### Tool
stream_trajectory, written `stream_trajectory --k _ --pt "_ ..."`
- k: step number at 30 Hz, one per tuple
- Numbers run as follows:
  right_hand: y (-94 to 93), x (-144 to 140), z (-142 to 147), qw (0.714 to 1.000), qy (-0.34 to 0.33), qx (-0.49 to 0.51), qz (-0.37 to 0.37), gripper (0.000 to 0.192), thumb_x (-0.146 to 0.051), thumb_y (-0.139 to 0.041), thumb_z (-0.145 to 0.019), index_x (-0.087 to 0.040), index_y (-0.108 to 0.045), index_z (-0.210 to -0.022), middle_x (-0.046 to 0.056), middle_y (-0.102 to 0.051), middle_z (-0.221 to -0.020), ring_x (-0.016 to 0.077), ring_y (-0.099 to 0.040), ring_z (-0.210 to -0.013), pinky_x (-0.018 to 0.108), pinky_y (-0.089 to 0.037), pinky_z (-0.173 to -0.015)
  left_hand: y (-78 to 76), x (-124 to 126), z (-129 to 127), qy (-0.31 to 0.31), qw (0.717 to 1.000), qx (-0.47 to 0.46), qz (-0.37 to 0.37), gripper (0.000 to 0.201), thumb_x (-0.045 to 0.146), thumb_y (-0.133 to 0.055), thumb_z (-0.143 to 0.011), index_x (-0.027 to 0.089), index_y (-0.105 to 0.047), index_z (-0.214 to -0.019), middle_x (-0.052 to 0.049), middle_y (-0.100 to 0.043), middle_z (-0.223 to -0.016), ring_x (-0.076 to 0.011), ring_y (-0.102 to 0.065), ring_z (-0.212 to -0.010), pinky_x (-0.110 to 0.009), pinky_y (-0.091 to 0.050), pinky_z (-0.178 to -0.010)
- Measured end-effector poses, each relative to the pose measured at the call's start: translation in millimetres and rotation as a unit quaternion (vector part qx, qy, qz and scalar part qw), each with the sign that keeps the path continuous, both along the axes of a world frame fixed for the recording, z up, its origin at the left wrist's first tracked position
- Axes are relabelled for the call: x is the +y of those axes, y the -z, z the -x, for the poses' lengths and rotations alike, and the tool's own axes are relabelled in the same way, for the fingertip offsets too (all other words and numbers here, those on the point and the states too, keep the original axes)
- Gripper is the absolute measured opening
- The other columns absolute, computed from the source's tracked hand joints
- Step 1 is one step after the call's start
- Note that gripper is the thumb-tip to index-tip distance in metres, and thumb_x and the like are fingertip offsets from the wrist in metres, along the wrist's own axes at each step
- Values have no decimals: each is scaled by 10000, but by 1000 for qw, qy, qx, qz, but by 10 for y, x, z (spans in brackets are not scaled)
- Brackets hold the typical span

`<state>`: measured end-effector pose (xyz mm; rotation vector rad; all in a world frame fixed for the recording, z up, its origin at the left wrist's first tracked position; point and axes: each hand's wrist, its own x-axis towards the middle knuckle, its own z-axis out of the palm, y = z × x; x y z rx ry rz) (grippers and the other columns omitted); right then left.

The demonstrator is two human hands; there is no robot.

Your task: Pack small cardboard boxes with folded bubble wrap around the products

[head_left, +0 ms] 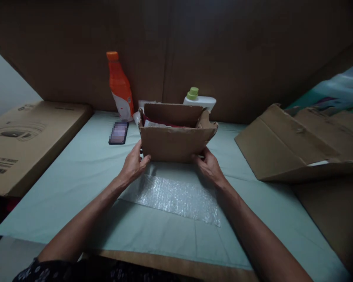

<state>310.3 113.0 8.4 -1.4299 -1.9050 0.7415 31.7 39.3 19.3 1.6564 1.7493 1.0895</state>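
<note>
A small open cardboard box [170, 143] stands on the pale green table cover [76, 176], with red and white contents showing inside it. My left hand [133, 164] grips the box's lower left corner. My right hand [208, 166] holds its lower right corner. A sheet of clear bubble wrap [173, 196] lies flat on the cover just in front of the box, between my forearms.
Behind the box stand an orange bottle [120, 87] and a white bottle with a green cap [198, 98]. A phone [118, 133] lies to the left. A flat printed carton [23, 141] sits far left; folded cardboard [300, 145] lies right. A cardboard wall rises behind.
</note>
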Motion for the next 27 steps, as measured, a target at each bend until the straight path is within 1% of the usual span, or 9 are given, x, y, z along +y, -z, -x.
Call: stream_trajectory --k 3,7,10,13,15,18,21,23,27 --pt "-14 -89 -122 1000 -1 0 -14 506 -404 -538 -851 -148 -580 -1285 164 -712 -1151 292 -677 -934 431 -542 -792 30 -169 105 15 997 71 -40 673 234 -567 -861 171 -351 -1496 -149 -611 -1332 -293 -604 -1158 -476 -527 -937" --pt "8 -645 -173 983 -28 -79 -161 431 -352 -523 -940 -198 -579 -1338 147 -670 -1284 317 -623 -1162 519 -496 -965 150 -738 125 55 965 217 -136 473 203 -517 -937 197 -471 -1407 -143 -589 -1360 -283 -534 -1273 -497 -467 -1058" --pt "65 -1094 111 955 -153 -146 -206 361 -242 -489 -972 -206 -608 -1310 132 -633 -1363 288 -593 -1219 506 -486 -998 283 -1073 -22 113 944 280 -137 378 150 -518 -923 200 -565 -1295 -141 -592 -1363 -298 -507 -1305 -505 -467 -1058" --pt "145 -1332 428 927 -274 -196 -168 376 -207 -540 -957 -195 -609 -1327 135 -571 -1448 276 -544 -1289 479 -476 -1023 400 -1180 -80 155 933 314 -83 369 153 -558 -882 189 -608 -1246 -146 -614 -1351 -332 -514 -1305 -563 -439 -1073" --pt "212 -1387 416 915 -305 -219 -147 383 -227 -572 -951 -208 -613 -1332 126 -550 -1476 279 -512 -1333 486 -462 -1042 454 -1204 39 166 936 307 -50 368 197 -570 -885 203 -614 -1251 -136 -615 -1371 -330 -534 -1298 -578 -425 -1086" --pt "309 -1410 -46 926 -254 -242 -140 390 -282 -531 -978 -229 -601 -1357 111 -554 -1477 293 -513 -1344 522 -461 -1035 501 -1315 399 139 952 270 -23 365 271 -566 -906 245 -614 -1267 -110 -610 -1402 -318 -544 -1309 -554 -440 -1085" --pt "347 -1412 -711 948 -139 -258 -122 378 -379 -465 -996 -253 -642 -1305 96 -614 -1413 313 -568 -1288 540 -489 -984 520 -1496 722 80 968 238 -18 325 341 -559 -928 270 -635 -1236 -94 -625 -1383 -317 -551 -1305 -532 -465 -1064" --pt "333 -1401 -1011 957 -66 -261 -106 387 -445 -445 -986 -252 -686 -1220 100 -665 -1337 324 -613 -1220 534 -509 -940 512 -1558 808 27 974 224 -22 304 387 -548 -936 271 -651 -1197 -94 -645 -1338 -314 -577 -1261 -521 -483 -1037" --pt "303 -1294 -1025 959 14 -266 -92 459 -516 -457 -942 -208 -675 -1204 142 -666 -1317 347 -613 -1203 543 -502 -932 475 -1440 675 -55 966 253 0 356 416 -536 -931 223 -624 -1217 -118 -686 -1178 -322 -618 -1095 -509 -504 -938"
